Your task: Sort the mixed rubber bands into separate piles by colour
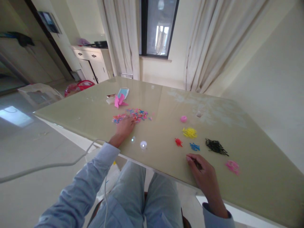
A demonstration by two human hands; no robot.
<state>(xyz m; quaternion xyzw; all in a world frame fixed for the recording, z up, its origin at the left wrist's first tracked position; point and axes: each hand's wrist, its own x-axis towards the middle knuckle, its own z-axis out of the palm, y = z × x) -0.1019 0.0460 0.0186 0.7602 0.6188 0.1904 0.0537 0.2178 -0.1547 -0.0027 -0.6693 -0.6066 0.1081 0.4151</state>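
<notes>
My left hand (125,127) reaches into a mixed pile of small, thin coloured bands (140,114), its fingers bent down and drawn together among them. What those fingertips hold is too small to tell. Near the table's front edge rests my right hand (203,172), curled with thumb and forefinger close together; anything inside it is hidden. Just beyond it lie sorted heaps: blue bands (194,146), red bands (178,142), yellow bands (189,132) and black bands (216,146). A pink heap (232,167) is to its right.
A small pink roll (183,118) sits behind the yellow heap. Pink folded paper (120,101) and a blue-and-white packet (123,92) lie past the mixed pile. A grey cable (71,163) crosses the table's front left edge (71,130).
</notes>
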